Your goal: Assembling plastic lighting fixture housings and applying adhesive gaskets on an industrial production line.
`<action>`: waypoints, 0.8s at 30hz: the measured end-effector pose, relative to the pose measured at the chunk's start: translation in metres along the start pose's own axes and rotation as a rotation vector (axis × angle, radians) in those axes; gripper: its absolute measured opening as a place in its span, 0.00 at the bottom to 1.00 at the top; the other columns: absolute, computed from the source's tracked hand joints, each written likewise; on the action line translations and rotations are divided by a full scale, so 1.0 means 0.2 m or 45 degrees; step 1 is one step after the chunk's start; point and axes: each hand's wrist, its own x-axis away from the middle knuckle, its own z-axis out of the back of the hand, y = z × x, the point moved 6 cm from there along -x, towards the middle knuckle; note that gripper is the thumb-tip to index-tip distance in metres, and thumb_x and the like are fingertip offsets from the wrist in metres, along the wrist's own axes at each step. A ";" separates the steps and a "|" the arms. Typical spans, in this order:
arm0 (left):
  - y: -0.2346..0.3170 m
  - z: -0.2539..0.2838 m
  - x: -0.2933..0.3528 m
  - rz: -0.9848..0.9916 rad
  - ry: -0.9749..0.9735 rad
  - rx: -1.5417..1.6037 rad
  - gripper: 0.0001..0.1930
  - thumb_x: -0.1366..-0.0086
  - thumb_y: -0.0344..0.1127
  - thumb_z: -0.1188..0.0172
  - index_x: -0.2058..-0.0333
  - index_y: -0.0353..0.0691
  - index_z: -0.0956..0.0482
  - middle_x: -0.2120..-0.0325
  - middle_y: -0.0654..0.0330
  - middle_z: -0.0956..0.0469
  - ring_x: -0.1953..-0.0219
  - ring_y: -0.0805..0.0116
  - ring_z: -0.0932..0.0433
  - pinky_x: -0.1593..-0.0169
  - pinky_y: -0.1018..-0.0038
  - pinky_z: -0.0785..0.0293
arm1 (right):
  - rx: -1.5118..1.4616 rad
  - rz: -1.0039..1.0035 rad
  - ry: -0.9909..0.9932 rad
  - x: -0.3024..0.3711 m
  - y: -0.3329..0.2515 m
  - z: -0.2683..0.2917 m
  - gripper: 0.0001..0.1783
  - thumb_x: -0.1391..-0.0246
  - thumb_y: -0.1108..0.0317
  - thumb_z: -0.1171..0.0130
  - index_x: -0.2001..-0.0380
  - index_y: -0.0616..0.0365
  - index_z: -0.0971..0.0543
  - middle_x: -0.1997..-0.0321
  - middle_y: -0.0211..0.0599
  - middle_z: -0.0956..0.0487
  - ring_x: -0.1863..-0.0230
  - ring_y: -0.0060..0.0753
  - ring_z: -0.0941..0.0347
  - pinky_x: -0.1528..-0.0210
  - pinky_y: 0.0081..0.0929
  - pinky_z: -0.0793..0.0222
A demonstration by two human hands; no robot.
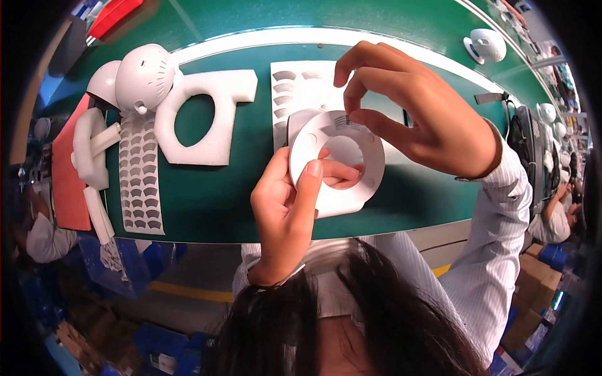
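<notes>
My left hand [290,203] grips a white ring-shaped base [307,164], its thumb on the front face and its fingers showing through the central hole. A small curved grey label [342,120] lies at the ring's upper edge. There my right hand [401,103] has its thumb and index finger drawn together, the thumb tip touching the rim beside the label. What sits between these fingertips, if anything, is hidden. Behind the ring a white sheet of grey curved labels [285,100] lies on the green mat, partly covered by the base.
On the left stand a white dome-shaped device [145,76], a white foam cutout [241,86], a second label sheet [142,175] and a red-pink board [70,188]. Another white device [488,45] stands far right. A clear bag [119,269] hangs below the front edge. Co-workers sit at both sides.
</notes>
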 end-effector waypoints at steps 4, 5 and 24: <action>-0.01 -0.02 0.00 0.006 -0.009 0.069 0.12 0.32 0.31 0.56 0.59 0.24 0.33 0.70 0.50 0.20 0.66 0.70 0.21 0.48 0.73 0.32 | 0.187 0.042 -0.040 -0.02 -0.01 -0.01 0.06 0.57 0.77 0.41 0.76 0.61 0.28 0.62 0.38 0.29 0.60 0.41 0.33 0.58 0.32 0.37; 0.00 -0.03 0.00 0.006 -0.014 0.070 0.12 0.32 0.31 0.56 0.59 0.24 0.33 0.70 0.50 0.20 0.66 0.70 0.21 0.48 0.73 0.32 | 0.243 0.049 -0.054 -0.02 -0.02 -0.01 0.05 0.58 0.77 0.40 0.77 0.61 0.27 0.63 0.37 0.29 0.60 0.40 0.33 0.58 0.32 0.36; -0.01 -0.04 0.01 0.100 0.050 0.030 0.14 0.32 0.32 0.60 0.59 0.23 0.35 0.71 0.45 0.21 0.64 0.61 0.20 0.42 0.69 0.40 | 0.158 -0.003 -0.014 -0.03 0.03 -0.07 0.05 0.57 0.74 0.41 0.76 0.62 0.26 0.68 0.38 0.28 0.62 0.41 0.33 0.60 0.33 0.36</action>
